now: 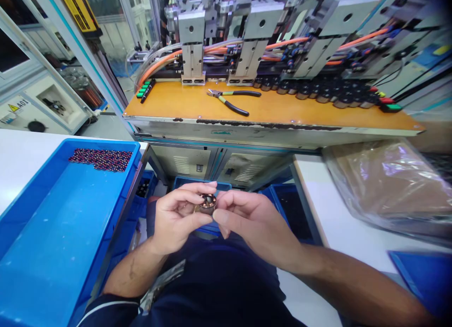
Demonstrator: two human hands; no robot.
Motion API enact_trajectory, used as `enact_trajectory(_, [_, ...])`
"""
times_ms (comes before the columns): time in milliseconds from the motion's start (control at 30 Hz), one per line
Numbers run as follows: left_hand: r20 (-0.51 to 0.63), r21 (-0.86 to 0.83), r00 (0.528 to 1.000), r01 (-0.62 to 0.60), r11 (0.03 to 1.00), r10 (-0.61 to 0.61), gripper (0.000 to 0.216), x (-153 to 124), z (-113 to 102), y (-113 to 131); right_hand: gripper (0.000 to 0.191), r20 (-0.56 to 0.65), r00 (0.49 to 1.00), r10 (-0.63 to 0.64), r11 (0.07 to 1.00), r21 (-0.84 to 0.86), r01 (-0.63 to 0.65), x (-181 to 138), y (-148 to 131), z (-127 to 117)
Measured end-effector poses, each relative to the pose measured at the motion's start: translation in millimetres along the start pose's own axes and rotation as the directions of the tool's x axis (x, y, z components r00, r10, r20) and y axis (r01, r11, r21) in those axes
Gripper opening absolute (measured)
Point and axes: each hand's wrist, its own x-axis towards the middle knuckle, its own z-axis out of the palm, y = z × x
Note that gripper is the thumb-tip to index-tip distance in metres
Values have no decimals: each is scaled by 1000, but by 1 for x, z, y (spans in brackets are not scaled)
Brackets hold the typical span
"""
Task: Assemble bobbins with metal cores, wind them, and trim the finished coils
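A small round motor stator (208, 204), dark with copper windings showing on top, is held up in front of my body. My left hand (181, 216) grips it between the thumb and fingers from the left. From the other side my right hand (252, 219) closes in, its thumb and fingertips at the stator's right edge. Whether the right fingers also pinch a small part or wire is hidden. On the orange worktop (169, 101) beyond, diagonal cutters (231, 100) with black and yellow handles lie with their handles spread.
At left, a blue tray (45, 242) holds many small parts (102, 159) at its far end. Dark cylindrical parts (318, 91) line the worktop under the machine fixtures (247, 44). A plastic-wrapped carton (381, 181) lies on the right table (335, 209). Blue bins stand below.
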Motion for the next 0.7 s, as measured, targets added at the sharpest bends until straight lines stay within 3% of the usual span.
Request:
enact_trajectory(133, [-13,-14,999,39,999,-39,31,-1,1,0,19,52,996,-69,998,11,69,3,5,0])
enact_trajectory(267, [-65,-85,982,173,981,-179,14,7,-1,-5,15,15,963,-270,962,-41,271,6,15,-3])
enact_trajectory(300, [-123,-93,966,219,971,-229,13,10,-4,-7,15,-17,932,-361,928,-111,357,7,16,-5])
enact_trajectory(367, [-308,-26,911,281,959,-275,18,14,-12,-14,17,-57,818,-572,782,-338,523,9,18,-9])
enact_trajectory(433, [-478,213,867,270,939,-141,16,12,-19,-16,20,-27,681,-731,562,-589,581,12,17,-14])
enact_trajectory(467, [-485,374,874,220,901,-12,14,8,-20,-15,22,7,630,-776,455,-686,568,13,18,-16])
enact_trajectory(500, [-422,531,899,138,836,119,15,4,-19,-13,23,43,589,-807,358,-758,545,14,19,-19])
enact_trajectory(567, [-170,734,948,-60,677,269,30,-6,-12,-3,25,121,521,-845,196,-836,513,17,22,-23])
enact_trajectory(633, [29,793,965,-181,582,261,49,-11,0,8,25,203,443,-873,58,-859,509,18,27,-27])
enact_trajectory(700, [85,810,975,-188,555,207,57,-8,11,16,23,295,390,-872,-58,-854,517,18,32,-30])
